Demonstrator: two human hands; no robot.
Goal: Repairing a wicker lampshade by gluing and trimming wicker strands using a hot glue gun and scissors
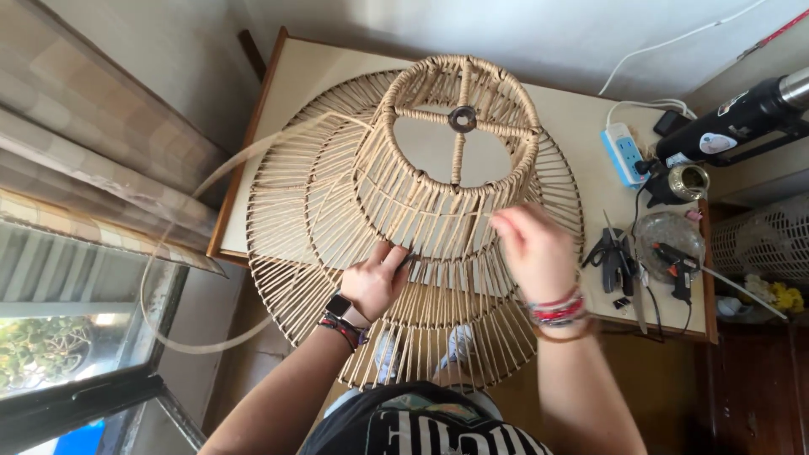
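Rattan lampshade [421, 211] sits tilted on the tabletop [573, 126], leaning toward the lap for reach. Left hand [375, 282] pinches a spoke steady; right hand [531, 253] is blurred, fingers closed on a loose strand [211, 177].

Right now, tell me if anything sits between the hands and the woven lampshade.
Nothing visible does. The left hand and right hand both rest directly on the woven lampshade; the scissors lie off to the right.

Bench surface: cream-topped table [573, 126] with a dark wood rim.
On it: woven rattan lampshade [404, 211], overhanging the near edge; white power strip [624, 153]; black scissors [613, 253]; black glue gun [679, 265]; small metal cup [687, 181], right side.
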